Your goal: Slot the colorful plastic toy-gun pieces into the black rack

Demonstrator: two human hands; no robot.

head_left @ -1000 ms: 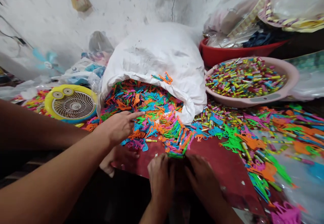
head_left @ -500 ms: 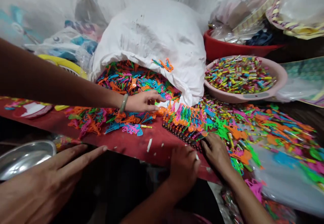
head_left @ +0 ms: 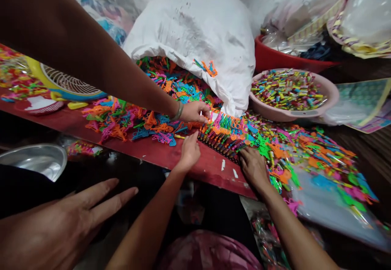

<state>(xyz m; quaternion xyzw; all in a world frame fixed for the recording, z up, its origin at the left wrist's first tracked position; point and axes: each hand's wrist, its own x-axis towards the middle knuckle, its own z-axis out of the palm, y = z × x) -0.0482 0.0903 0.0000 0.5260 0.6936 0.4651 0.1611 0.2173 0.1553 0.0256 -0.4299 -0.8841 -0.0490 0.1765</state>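
A black slotted rack (head_left: 218, 148) on the red table holds a row of small colourful plastic toys (head_left: 230, 126), standing side by side with tubes downward. My left hand (head_left: 190, 152) has its fingers closed at the rack's left front corner. My right hand (head_left: 254, 168) wraps round the rack's right end, its fingertips partly hidden. From the left, a co-worker's hand (head_left: 194, 112) with a bracelet reaches over to the row's left back end, fingers bent near an orange piece. The co-worker's other hand (head_left: 76, 205) hangs spread in the lower left foreground.
Behind the rack slumps a white sack (head_left: 201, 21) spilling loose plastic toys (head_left: 122, 119). A pink basin (head_left: 331, 99) of small wrapped tubes stands at right, before a red basin (head_left: 265, 56). A yellow-blue fan (head_left: 73, 84) lies left; a metal bowl (head_left: 51, 162) sits lower left.
My left hand has moved from in front of the rack to its left corner. The co-worker's braceleted hand has shifted right, closer to the row. The camera view has shifted slightly.
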